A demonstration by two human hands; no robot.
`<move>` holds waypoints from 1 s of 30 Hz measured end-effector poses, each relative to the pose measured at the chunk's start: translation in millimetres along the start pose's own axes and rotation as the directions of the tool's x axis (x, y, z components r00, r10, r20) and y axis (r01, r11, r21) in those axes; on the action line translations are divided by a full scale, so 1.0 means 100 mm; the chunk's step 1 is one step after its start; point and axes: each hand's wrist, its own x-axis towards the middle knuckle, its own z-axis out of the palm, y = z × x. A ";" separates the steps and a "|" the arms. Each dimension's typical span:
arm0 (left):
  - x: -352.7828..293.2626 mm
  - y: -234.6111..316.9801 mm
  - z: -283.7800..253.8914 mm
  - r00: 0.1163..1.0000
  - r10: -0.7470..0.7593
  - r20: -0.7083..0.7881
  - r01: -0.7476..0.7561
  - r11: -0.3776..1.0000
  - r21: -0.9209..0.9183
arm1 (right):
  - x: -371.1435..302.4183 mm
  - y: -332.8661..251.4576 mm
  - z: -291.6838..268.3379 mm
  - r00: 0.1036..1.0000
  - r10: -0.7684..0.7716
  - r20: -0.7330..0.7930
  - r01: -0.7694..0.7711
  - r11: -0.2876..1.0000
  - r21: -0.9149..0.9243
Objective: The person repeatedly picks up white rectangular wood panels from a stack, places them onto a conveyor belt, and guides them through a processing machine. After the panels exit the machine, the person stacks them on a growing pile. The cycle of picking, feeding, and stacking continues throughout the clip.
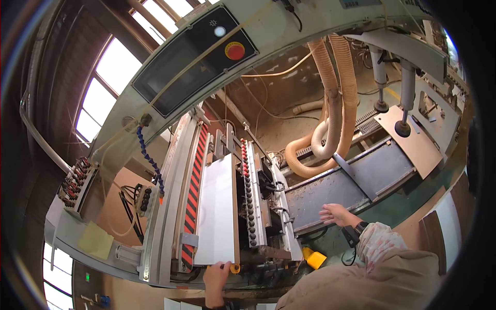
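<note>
A long white panel [216, 206] lies lengthwise in the machine, between a red-and-black striped guard and a row of small dark rollers. At its near end is my left hand [216, 279], fingers curled closed against the edge. A small dark piece shows at those fingers; what it is I cannot make out. My right hand [337, 214] hangs in the air to the right, beside the machine's grey bed, with its fingers stretched out and nothing in them. A dark band circles that wrist.
Above hangs a control panel [194, 59] with a red stop button [235, 50]. Ribbed hoses [338, 103] drop behind the bed. A brown board [408, 142] lies under two suction cups at the far right. A yellow pedal cover [314, 258] sits low in front.
</note>
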 end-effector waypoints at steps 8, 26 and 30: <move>1.26 0.39 -0.21 0.979 0.205 -0.018 -0.205 0.978 -0.038 | -0.01 0.03 0.80 0.945 0.050 0.324 -0.045 0.999 -0.024; 2.04 0.71 -0.27 0.905 0.388 -0.172 -0.396 0.918 -0.013 | 0.94 0.22 2.35 0.829 0.045 0.557 -0.062 0.998 0.012; 2.12 0.54 -0.54 0.918 0.358 -0.170 -0.386 0.906 -0.175 | 1.25 -0.03 2.81 0.872 -0.050 0.487 0.000 0.995 0.102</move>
